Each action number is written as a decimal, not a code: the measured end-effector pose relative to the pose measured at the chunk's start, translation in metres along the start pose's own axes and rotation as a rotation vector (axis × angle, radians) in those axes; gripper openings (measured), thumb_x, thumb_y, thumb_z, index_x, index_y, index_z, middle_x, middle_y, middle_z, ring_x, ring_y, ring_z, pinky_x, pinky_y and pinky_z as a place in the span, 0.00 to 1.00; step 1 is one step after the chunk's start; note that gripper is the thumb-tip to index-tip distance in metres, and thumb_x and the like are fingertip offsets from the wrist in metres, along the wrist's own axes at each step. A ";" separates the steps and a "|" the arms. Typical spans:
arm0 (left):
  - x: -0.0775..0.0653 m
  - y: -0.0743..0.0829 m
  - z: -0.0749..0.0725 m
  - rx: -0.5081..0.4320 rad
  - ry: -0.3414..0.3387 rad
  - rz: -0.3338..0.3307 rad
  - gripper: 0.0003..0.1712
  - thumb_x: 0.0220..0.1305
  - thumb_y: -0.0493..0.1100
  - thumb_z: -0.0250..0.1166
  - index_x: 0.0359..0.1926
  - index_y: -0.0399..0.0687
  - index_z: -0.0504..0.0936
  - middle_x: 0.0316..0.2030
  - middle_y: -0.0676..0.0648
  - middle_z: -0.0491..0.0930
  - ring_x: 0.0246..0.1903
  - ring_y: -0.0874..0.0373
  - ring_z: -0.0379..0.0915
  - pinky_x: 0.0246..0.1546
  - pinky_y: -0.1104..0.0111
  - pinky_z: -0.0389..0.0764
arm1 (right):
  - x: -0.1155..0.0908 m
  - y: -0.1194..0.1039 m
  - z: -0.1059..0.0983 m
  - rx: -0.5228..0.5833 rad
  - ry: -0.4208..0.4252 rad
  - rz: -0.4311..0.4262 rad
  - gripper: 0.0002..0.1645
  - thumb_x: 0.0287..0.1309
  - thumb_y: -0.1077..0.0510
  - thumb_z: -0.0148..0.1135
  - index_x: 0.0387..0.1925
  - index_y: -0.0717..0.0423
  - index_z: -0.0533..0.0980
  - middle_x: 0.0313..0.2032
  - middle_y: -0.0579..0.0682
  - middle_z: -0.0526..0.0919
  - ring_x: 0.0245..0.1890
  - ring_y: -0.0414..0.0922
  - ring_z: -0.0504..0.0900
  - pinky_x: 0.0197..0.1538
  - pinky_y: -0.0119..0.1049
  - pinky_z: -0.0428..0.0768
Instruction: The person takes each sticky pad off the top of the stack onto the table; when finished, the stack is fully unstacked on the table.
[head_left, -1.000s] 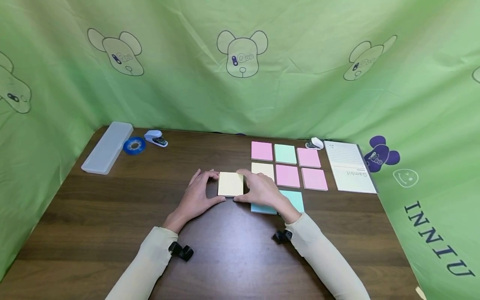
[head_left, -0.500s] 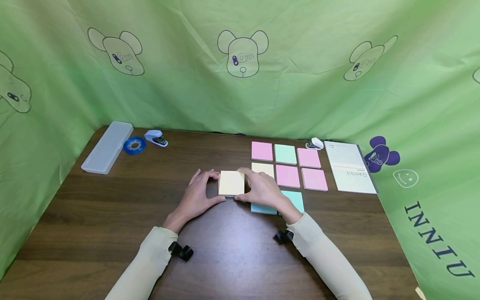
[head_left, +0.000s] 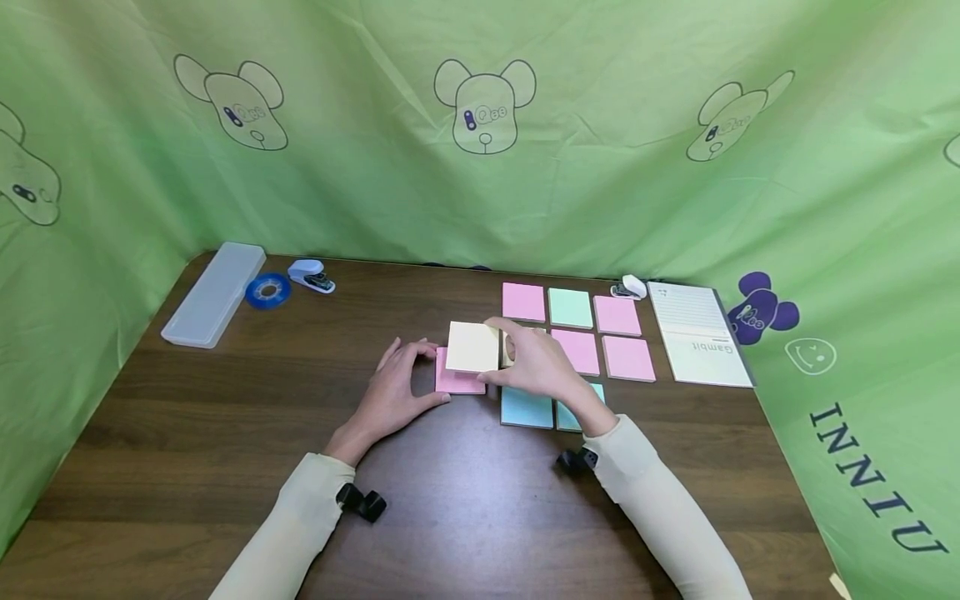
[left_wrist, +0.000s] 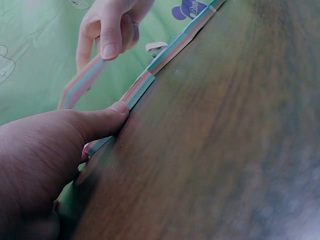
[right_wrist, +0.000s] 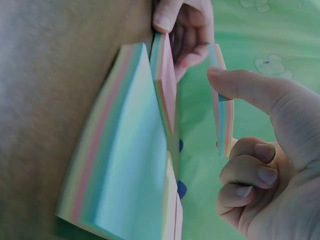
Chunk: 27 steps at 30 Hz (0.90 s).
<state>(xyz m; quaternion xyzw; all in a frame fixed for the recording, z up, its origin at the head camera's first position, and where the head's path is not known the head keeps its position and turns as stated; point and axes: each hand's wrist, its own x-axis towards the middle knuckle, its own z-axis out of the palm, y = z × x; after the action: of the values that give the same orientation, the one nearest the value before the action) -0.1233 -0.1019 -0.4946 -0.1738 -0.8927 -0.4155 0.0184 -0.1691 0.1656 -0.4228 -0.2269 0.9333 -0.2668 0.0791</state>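
Observation:
My right hand [head_left: 542,364] pinches a yellow-topped sticky note pad [head_left: 472,345] between thumb and forefinger, and lifts it over a pink-topped sticky note pad [head_left: 459,384] on the table. Striped edges of the raised pad [right_wrist: 226,127] show in the right wrist view, with a gap between it and the pad below. My left hand [head_left: 396,390] holds the pink-topped pad at its left side, its thumb [left_wrist: 112,117] against the near edge. The raised pad hides part of the pink top.
Right of my hands lie rows of sticky note pads, pink [head_left: 628,358], green [head_left: 570,308] and blue [head_left: 527,408], one partly behind my right hand. A white stapler [head_left: 630,287] and a notebook [head_left: 697,333] stand beyond. Far left are a plastic case [head_left: 215,296], blue tape [head_left: 267,292] and a blue stapler [head_left: 311,275].
My right hand has lifted the yellow-topped pad up and to the right, uncovering the pink-topped pad beneath. The left hand has stayed in place.

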 end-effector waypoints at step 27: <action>0.001 0.002 0.000 -0.004 -0.014 -0.034 0.38 0.58 0.44 0.88 0.62 0.40 0.75 0.68 0.38 0.81 0.79 0.42 0.69 0.89 0.45 0.46 | 0.056 0.030 -0.018 -0.033 -0.080 0.083 0.56 0.59 0.41 0.85 0.82 0.50 0.69 0.22 0.46 0.73 0.23 0.43 0.68 0.26 0.37 0.64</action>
<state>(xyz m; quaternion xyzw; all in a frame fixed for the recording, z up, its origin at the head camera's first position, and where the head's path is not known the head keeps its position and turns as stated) -0.1237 -0.0999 -0.4930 -0.1617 -0.8947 -0.4163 0.0046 -0.2351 0.1705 -0.4253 -0.1998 0.9422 -0.2386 0.1238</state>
